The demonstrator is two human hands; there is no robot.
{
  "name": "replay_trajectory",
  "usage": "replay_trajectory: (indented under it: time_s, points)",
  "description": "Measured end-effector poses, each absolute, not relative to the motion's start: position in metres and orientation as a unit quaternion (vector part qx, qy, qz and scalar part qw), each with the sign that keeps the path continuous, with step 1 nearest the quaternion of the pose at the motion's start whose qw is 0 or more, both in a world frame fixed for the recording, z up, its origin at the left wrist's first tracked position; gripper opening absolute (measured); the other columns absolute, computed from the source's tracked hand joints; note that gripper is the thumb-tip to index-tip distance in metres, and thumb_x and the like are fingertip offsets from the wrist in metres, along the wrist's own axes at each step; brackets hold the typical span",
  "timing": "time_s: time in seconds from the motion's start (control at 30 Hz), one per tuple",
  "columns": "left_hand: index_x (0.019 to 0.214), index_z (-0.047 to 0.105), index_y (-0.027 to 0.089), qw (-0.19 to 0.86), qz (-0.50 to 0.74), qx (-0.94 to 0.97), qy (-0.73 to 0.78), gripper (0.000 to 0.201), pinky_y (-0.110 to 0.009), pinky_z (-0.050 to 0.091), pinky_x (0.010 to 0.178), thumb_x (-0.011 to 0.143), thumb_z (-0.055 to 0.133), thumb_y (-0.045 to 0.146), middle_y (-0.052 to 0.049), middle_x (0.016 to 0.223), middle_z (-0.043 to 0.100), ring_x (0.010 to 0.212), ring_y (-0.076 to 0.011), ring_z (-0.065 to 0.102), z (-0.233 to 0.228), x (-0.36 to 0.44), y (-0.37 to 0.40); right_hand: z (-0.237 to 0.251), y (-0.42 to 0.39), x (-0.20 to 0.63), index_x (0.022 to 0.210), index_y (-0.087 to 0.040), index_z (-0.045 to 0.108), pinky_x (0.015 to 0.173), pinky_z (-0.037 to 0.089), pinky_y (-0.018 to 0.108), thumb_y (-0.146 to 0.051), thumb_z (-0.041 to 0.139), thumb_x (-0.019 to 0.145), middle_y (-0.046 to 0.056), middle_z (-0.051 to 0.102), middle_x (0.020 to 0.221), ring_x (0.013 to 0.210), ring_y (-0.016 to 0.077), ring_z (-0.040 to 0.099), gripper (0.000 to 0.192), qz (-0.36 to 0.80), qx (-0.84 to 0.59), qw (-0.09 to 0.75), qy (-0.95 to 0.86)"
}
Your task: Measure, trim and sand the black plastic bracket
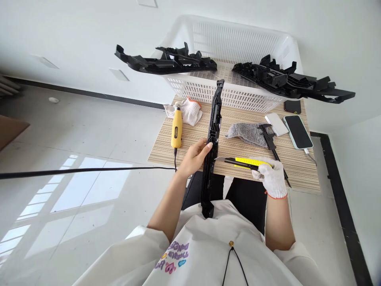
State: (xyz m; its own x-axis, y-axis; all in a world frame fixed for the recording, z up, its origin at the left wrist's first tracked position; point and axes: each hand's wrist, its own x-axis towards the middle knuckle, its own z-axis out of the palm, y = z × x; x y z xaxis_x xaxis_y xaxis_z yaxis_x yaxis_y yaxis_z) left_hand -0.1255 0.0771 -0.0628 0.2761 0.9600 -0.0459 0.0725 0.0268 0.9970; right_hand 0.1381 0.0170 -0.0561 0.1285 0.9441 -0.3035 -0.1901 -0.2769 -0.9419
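Now the bare left hand (195, 157) grips a long black plastic part (212, 147), standing it from lap to table so it stays steady. Fingers of the gloved right hand (272, 176) wrap a yellow utility knife (244, 162), its blade touching the part. Below is a striped wooden table (297, 167) and a shiny white floor (74, 151).

matt black plastic part (212, 147), knitted cloth glove (272, 176), striped wood-grain table (190, 149)

1 head camera looks steeply down, close over the table (190, 137).
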Motion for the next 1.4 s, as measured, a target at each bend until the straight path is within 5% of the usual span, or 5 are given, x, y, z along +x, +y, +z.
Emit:
replay_trajectory:
  time_s: [0.3, 0.73, 0.87, 1.1, 1.4]
  points:
    - [0.126, 0.061, 0.019, 0.622, 0.235, 0.617, 0.422, 0.056, -0.042, 0.052, 0.105, 0.079, 0.081, 0.042, -0.01, 0.123, 0.069, 0.111, -0.0244, 0.067, -0.063, -0.167, 0.062, -0.058, 0.011, 0.143, 0.084, -0.017, 0.079, 0.042, 0.039, 0.026, -0.023, 0.067, 0.063, -0.003, 0.052, 0.052, 0.044, 0.0093, 0.043, 0.025, 0.568, -0.578, 0.475, -0.342]
    - [0.087, 0.063, 0.019, 0.478, 0.207, 0.697, 0.493, 0.036, -0.025, 0.046, 0.062, 0.09, 0.063, 0.056, 0.002, 0.072, 0.063, 0.062, -0.0113, 0.056, -0.053, -0.144, 0.059, -0.054, 0.003, 0.159, 0.099, -0.016, 0.081, 0.046, 0.045, 0.026, -0.036, 0.076, 0.073, 0.002, 0.065, 0.061, 0.05, 0.0135, 0.055, 0.033, 0.546, -0.579, 0.364, -0.484]
    - [0.087, 0.067, 0.019, 0.483, 0.208, 0.701, 0.481, 0.036, -0.024, 0.044, 0.061, 0.087, 0.067, 0.055, 0.0, 0.075, 0.066, 0.065, -0.0128, 0.057, -0.054, -0.146, 0.066, -0.053, 0.001, 0.156, 0.105, -0.019, 0.081, 0.052, 0.051, 0.026, -0.04, 0.079, 0.076, 0.006, 0.074, 0.077, 0.057, 0.0154, 0.063, 0.036, 0.51, -0.586, 0.316, -0.544]
    - [0.077, 0.066, 0.017, 0.451, 0.208, 0.745, 0.445, 0.049, -0.026, 0.041, 0.064, 0.1, 0.045, 0.055, -0.001, 0.073, 0.064, 0.068, -0.0141, 0.057, -0.056, -0.148, 0.072, -0.053, -0.001, 0.152, 0.106, -0.022, 0.081, 0.05, 0.053, 0.028, -0.04, 0.079, 0.076, 0.003, 0.072, 0.066, 0.053, 0.0175, 0.063, 0.036, 0.477, -0.591, 0.315, -0.569]
    - [0.086, 0.072, 0.018, 0.435, 0.219, 0.739, 0.466, 0.042, -0.025, 0.04, 0.065, 0.095, 0.055, 0.055, -0.002, 0.081, 0.07, 0.067, -0.0128, 0.056, -0.06, -0.145, 0.069, -0.054, -0.003, 0.15, 0.108, -0.022, 0.081, 0.049, 0.051, 0.027, -0.039, 0.077, 0.078, 0.003, 0.073, 0.067, 0.053, 0.0168, 0.063, 0.034, 0.46, -0.602, 0.348, -0.552]
